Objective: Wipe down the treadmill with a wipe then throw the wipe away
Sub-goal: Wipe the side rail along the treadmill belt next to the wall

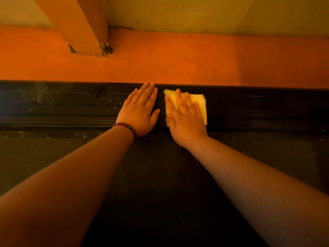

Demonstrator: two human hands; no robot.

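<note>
The treadmill [160,175] fills the lower half of what we see. Its dark textured belt [53,157] lies under our forearms, and its black ribbed side rail [62,104] runs from left to right just beyond it. The wipe [199,102], a pale yellow square, lies flat on that rail a little right of centre. Our right hand [185,118] presses it down with straight, slightly spread fingers, covering its left part; the right edge and the far left corner stick out. Our left hand [140,113] rests palm down on the bare rail just beside the wipe, fingers straight and close together, holding nothing. A bracelet [125,126] of dark red beads circles the left wrist. Pale specks and smears show on the rail to the left of our hands. Beyond the rail lies an orange floor [178,59], where a slanted post [80,29] stands at the upper left against a pale wall [213,13].
</note>
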